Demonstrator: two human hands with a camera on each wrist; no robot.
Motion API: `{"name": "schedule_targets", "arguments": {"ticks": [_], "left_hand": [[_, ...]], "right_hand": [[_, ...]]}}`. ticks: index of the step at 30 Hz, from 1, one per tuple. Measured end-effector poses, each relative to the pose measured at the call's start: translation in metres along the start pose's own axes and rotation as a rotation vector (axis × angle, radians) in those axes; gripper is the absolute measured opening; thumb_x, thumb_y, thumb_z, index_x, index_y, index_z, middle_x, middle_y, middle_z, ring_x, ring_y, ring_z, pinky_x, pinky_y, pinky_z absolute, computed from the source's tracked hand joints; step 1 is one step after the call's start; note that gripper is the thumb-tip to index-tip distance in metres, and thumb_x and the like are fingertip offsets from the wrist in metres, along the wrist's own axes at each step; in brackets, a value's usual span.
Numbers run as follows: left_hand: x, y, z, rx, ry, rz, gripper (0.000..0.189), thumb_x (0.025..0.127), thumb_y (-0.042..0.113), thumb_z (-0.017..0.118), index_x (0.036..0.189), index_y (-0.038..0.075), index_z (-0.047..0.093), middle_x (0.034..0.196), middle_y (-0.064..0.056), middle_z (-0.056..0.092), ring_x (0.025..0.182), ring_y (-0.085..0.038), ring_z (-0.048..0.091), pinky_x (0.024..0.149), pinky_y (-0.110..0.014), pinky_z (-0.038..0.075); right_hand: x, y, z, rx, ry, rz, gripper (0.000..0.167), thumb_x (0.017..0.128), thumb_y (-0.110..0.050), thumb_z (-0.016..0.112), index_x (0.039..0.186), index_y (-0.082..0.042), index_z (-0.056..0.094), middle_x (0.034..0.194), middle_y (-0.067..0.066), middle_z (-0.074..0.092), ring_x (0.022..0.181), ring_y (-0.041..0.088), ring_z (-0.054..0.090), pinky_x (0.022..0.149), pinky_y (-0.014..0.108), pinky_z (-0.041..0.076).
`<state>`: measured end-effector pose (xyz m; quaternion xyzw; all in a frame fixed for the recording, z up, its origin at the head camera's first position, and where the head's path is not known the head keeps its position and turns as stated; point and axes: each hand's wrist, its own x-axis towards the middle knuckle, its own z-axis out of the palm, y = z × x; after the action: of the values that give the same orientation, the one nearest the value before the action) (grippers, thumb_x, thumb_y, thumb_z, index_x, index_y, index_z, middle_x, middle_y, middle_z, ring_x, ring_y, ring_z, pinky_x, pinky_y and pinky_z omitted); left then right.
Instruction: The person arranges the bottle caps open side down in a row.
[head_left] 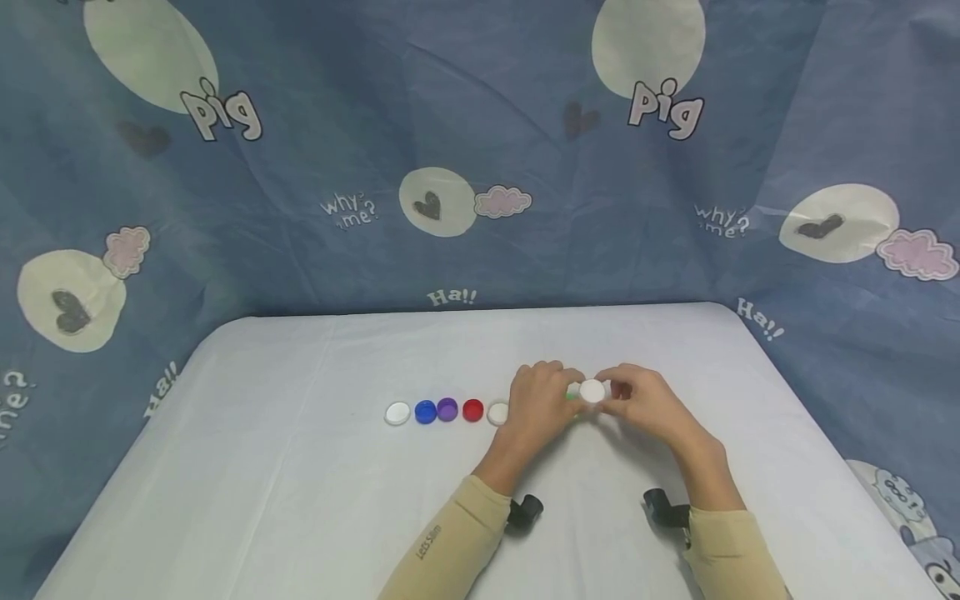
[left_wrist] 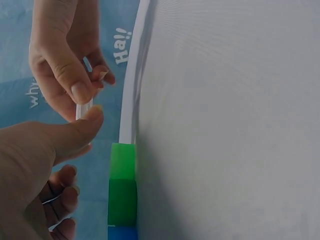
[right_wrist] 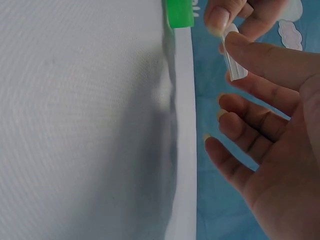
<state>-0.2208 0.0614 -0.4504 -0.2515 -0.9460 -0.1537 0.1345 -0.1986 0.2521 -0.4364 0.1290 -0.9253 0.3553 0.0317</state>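
A white bottle cap [head_left: 592, 392] is held up between both hands, its round face turned upward in the head view. My left hand [head_left: 538, 406] pinches its left edge with thumb and forefinger. My right hand [head_left: 643, 403] pinches the opposite edge, its other fingers loosely bent in the right wrist view. Seen side-on, the white cap [right_wrist: 237, 62] has a ridged rim and is raised off the table. Below the hands stands a light green cap [left_wrist: 123, 161], beside a darker green cap [left_wrist: 122, 202]. The left hand hides part of the row in the head view.
Leftward along the row lie a white cap [head_left: 397, 413], a blue cap [head_left: 425, 412], a purple cap [head_left: 447, 409], a red cap [head_left: 472, 410] and another white cap [head_left: 497, 413]. A white cloth covers the table [head_left: 247, 467]. Behind hangs a blue printed curtain [head_left: 480, 100].
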Motion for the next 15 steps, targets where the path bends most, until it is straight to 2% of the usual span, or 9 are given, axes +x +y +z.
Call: {"name": "schedule_targets", "arguments": {"ticks": [10,15], "left_hand": [[0.0009,0.0036,0.0031,0.015,-0.025,0.011,0.033,0.081,0.051,0.075,0.106,0.029,0.077,0.08,0.007,0.066,0.069,-0.01,0.051,0.064,-0.025,0.033],[-0.0001,0.0051,0.0057,0.034,-0.035,-0.007,0.033,0.081,0.05,0.076,0.106,0.028,0.077,0.08,0.006,0.066,0.071,-0.012,0.053,0.065,-0.027,0.036]], "right_hand": [[0.0008,0.0025,0.001,-0.034,-0.046,0.087,0.038,0.08,-0.016,0.079,0.116,-0.005,0.071,0.082,0.003,0.059,0.074,0.017,0.05,0.064,0.031,0.044],[0.0014,0.0047,0.004,-0.05,-0.073,0.119,0.041,0.082,-0.018,0.077,0.12,-0.004,0.069,0.082,0.004,0.059,0.074,0.017,0.05,0.065,0.031,0.044]]}}
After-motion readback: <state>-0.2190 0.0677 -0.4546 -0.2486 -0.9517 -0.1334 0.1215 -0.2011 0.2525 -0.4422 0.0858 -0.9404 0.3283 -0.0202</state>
